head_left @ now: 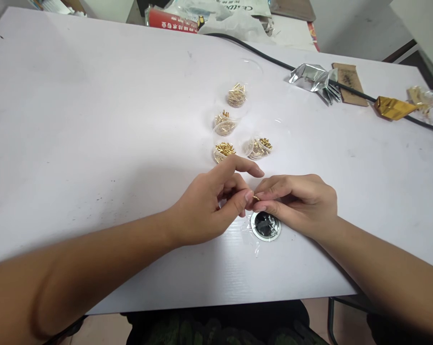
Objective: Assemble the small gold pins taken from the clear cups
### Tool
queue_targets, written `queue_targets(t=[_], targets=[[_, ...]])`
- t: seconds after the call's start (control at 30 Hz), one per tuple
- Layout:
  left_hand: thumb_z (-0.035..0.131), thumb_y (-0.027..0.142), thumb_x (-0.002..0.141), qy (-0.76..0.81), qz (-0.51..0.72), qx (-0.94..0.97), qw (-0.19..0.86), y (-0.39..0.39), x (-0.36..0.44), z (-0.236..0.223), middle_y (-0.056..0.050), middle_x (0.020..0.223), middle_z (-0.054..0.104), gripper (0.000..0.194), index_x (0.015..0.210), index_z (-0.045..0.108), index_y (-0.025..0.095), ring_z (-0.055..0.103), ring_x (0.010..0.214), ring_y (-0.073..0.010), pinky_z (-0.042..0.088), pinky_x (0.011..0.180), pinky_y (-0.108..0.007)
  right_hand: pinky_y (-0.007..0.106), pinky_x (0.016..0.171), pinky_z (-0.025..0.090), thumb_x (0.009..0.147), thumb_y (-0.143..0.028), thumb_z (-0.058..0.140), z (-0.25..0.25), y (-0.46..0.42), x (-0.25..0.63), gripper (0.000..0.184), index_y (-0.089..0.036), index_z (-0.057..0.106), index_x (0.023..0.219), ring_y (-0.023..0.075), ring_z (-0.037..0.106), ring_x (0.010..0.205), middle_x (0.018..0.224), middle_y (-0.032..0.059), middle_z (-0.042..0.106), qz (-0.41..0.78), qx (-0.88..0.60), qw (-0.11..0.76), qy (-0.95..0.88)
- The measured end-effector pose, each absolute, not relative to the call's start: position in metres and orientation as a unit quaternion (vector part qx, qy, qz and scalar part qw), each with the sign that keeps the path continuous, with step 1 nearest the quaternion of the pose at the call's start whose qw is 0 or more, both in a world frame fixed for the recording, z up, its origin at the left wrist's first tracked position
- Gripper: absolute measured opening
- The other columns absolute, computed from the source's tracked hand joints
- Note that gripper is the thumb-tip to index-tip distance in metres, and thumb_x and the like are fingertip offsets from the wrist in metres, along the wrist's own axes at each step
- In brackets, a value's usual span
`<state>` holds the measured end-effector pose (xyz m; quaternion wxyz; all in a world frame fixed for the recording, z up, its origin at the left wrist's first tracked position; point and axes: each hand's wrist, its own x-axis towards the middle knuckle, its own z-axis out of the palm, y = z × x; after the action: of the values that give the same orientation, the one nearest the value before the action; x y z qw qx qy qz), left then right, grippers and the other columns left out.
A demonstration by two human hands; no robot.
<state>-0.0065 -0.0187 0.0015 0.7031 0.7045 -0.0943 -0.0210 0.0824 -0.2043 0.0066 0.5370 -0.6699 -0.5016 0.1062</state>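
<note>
My left hand (211, 203) and my right hand (297, 201) meet over the white table (76, 134), fingertips pinched together on a small gold pin (256, 198). Both hands are closed around it. Just below the fingers a small round metal-rimmed dish (266, 226) lies on a piece of clear plastic. Beyond the hands sit several little clear cups heaped with gold pins: one nearest my left hand (223, 151), one to its right (259, 147), and two farther back (224, 123) (237, 94).
A black cable (274, 60) crosses the far right of the table. Crumpled silver foil (315, 79), a brown card (349, 82), a gold foil packet (392, 107) and a clear bag (425, 99) lie along it. Plastic bags and a red package (171, 21) sit at the far edge.
</note>
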Motion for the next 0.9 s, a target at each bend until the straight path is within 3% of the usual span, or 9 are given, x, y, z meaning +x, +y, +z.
queue_targets(t=[0.9], targets=[[0.051,0.010,0.094,-0.124,-0.013,0.712,0.691,-0.0182,-0.0075,-0.0008,0.005,0.073,0.058,0.028,0.118,0.046,0.022,0.056,0.064,-0.0076,0.047,0.058,-0.021,0.025,0.051,0.058,0.084,-0.007,0.071,0.0057,-0.2047,0.0833,0.014,-0.020,0.066,0.085,0.0170,0.073,0.066,0.073,0.0030,0.074,0.130,-0.660,0.551,-0.493]])
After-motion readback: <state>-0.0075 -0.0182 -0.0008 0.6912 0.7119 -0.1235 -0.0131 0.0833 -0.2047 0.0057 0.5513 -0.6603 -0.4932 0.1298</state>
